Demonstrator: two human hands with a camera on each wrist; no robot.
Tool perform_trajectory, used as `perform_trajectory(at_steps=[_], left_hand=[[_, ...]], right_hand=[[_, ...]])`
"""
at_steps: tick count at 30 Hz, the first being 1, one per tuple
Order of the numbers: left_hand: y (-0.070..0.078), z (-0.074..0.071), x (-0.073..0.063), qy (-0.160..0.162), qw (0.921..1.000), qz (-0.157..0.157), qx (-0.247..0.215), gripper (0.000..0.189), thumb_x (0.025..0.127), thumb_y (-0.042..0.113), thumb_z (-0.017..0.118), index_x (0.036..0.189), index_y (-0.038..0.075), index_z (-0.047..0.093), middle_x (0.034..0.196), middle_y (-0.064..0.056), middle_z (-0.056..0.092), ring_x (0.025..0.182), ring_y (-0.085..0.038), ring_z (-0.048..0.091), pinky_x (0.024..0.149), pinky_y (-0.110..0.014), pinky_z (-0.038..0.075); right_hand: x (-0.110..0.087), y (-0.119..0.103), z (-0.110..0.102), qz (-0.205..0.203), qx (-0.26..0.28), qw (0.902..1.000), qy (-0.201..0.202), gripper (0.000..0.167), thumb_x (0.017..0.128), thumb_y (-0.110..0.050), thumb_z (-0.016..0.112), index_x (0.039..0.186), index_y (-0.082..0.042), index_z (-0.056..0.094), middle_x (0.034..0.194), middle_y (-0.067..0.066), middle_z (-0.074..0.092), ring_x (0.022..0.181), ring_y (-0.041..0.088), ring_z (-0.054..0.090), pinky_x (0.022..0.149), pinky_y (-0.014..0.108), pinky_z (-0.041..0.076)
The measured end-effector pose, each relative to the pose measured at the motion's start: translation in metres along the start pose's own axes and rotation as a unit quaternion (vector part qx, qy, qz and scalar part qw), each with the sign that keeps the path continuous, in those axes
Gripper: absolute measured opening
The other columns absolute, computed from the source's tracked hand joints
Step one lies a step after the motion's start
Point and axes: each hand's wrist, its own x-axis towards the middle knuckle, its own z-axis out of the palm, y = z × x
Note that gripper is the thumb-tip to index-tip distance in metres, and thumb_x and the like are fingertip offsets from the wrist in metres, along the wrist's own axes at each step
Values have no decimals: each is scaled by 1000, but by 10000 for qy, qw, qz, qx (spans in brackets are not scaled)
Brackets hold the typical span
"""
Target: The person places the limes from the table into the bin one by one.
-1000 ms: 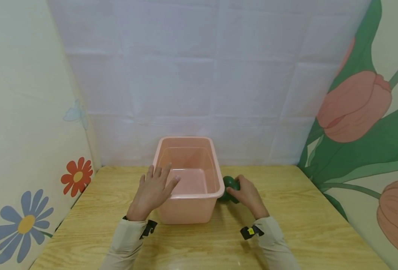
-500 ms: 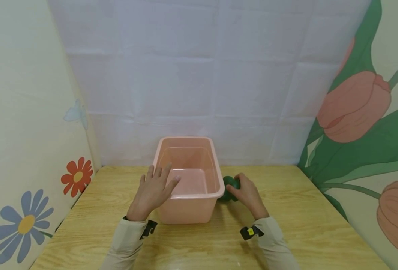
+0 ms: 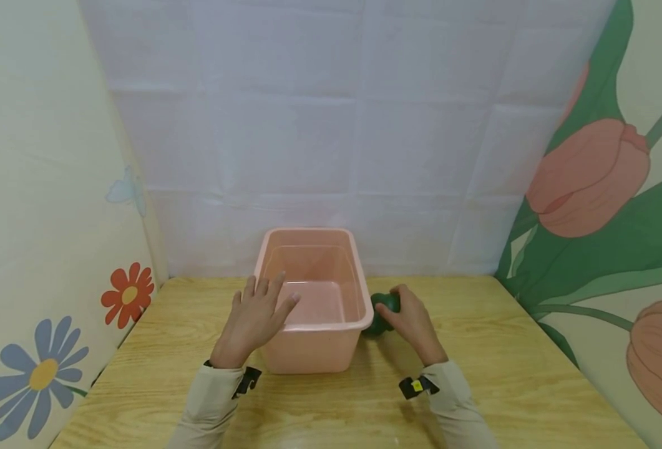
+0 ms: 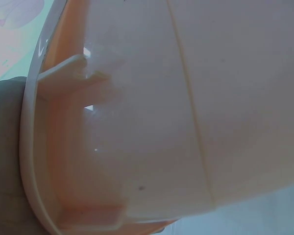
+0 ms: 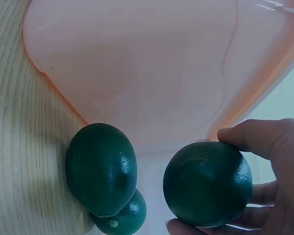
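Observation:
My right hand (image 3: 415, 324) grips a dark green, smooth, round lime-like fruit (image 5: 207, 183) between thumb and fingers, just right of the pink plastic basin (image 3: 316, 349). Two more such fruits sit close by in the right wrist view: a larger oval one (image 5: 102, 169), and behind it a smaller one (image 5: 122, 218) with a pale stem spot, partly hidden. My left hand (image 3: 252, 321) lies spread, palm down, over the basin's near left rim, its thumb and fingers extended and holding nothing. The left wrist view shows the basin's outer wall (image 4: 137, 147) and ribbed rim, with part of the hand at the left edge.
The wood-grain table (image 3: 460, 374) extends on both sides of the basin. A white cloth (image 3: 331, 125) hangs behind it. Flower-patterned walls (image 3: 589, 262) stand at both sides. The basin's floor (image 3: 316, 302) shows bare.
The green fruit in my right hand has shifted slightly, and more of the fruit below it shows beside the basin wall. My left hand and the basin stay where they were.

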Motion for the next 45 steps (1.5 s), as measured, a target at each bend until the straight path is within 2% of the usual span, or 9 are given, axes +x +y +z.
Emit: perform_trajectory(at_steps=[14, 32, 45], left_hand=[[0, 0, 1, -43, 10000, -24, 7, 68, 106, 55, 36, 159, 13, 29, 153, -27, 38, 146, -52, 15, 108, -76, 17], [1, -1, 1, -107, 9999, -60, 15, 68, 106, 55, 34, 159, 13, 28, 154, -27, 36, 147, -52, 14, 108, -76, 16], [1, 0, 1, -4, 10000, 21, 95, 69, 106, 56, 34, 159, 12, 31, 152, -26, 40, 146, -53, 17, 108, -75, 19]], right_hand=[[-3, -4, -4, -84, 25, 9998, 184, 55, 94, -29, 72, 129, 8, 53, 120, 27, 61, 92, 33, 62, 69, 43, 54], [-4, -9, -10, -124, 241, 9987, 431, 58, 94, -31, 71, 132, 8, 52, 124, 27, 60, 100, 36, 62, 76, 47, 53], [-7, -18, -14, -247, 291, 9970, 674, 56, 94, -31, 71, 132, 7, 52, 125, 28, 59, 99, 37, 62, 78, 50, 53]])
